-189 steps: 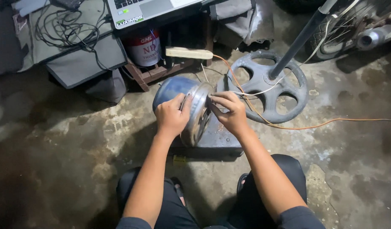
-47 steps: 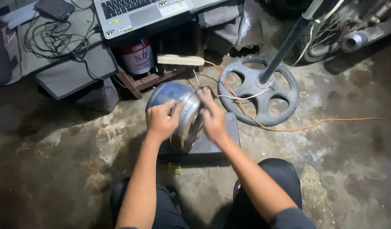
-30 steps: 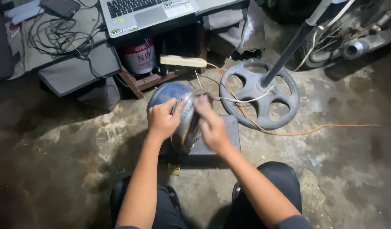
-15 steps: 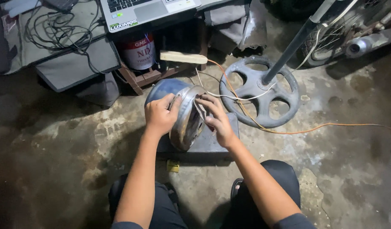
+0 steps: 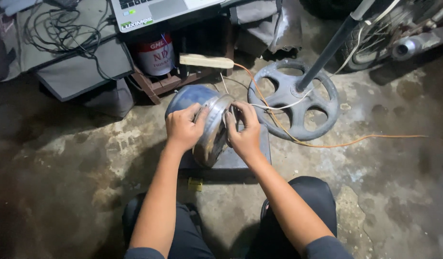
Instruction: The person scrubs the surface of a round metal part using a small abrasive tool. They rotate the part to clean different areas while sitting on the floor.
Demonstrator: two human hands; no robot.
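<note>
A round metal housing [image 5: 209, 139] with a shiny silver rim and a bluish back stands on edge on a dark flat block [image 5: 262, 153] on the concrete floor. My left hand [image 5: 183, 127] grips its back and rim from the left. On the right side, my right hand [image 5: 244, 132] presses against the front face, fingers curled at the rim. A thin white wire [image 5: 274, 105] runs from the housing toward the fan base.
A round black fan base [image 5: 293, 100] with a pole stands right behind. An orange cable [image 5: 375, 139] crosses the floor to the right. A red and white can [image 5: 155, 53], a wooden stick [image 5: 206, 61], a laptop [image 5: 159, 8] and tangled cords [image 5: 63, 33] lie at the back.
My right hand has shifted along the front rim of the housing, fingers reworking their hold. The left hand keeps its grip. The view moved slightly.
</note>
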